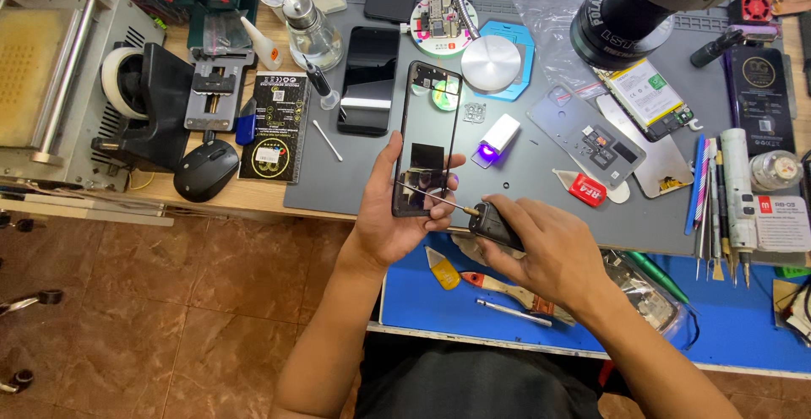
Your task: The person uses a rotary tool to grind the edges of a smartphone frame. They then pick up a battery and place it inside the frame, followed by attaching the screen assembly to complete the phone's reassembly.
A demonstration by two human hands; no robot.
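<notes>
The phone frame (427,136), a black open-backed handset shell, is held upright over the near edge of the grey work mat (524,191), cradled in the left hand (390,216) with the thumb along its left edge and the fingertips wrapping the right edge. The right hand (545,250) is clenched round a dark-handled screwdriver (481,216), whose thin shaft runs toward nine o'clock and ends at the frame's lower part. The step in hand looks like working a screw low in the frame, though the tip is too fine to tell whether it sits on a screw. The next move would call for a steady left grip and the shaft kept square to the frame, so the tip does not slip. At twelve o'clock from the frame stands a round parts dish (439,24) holding what seems a small circuit board; at eleven o'clock a clear glass bottle (312,35) with a metal pump top holds clear liquid. At one o'clock a small white lamp (497,138) glows violet, with a battery (646,94) farther off beneath the black microscope lens (621,18). At four o'clock a clear plastic tub (650,296) lies on the blue tray (743,334), its contents hidden by the right forearm.
</notes>
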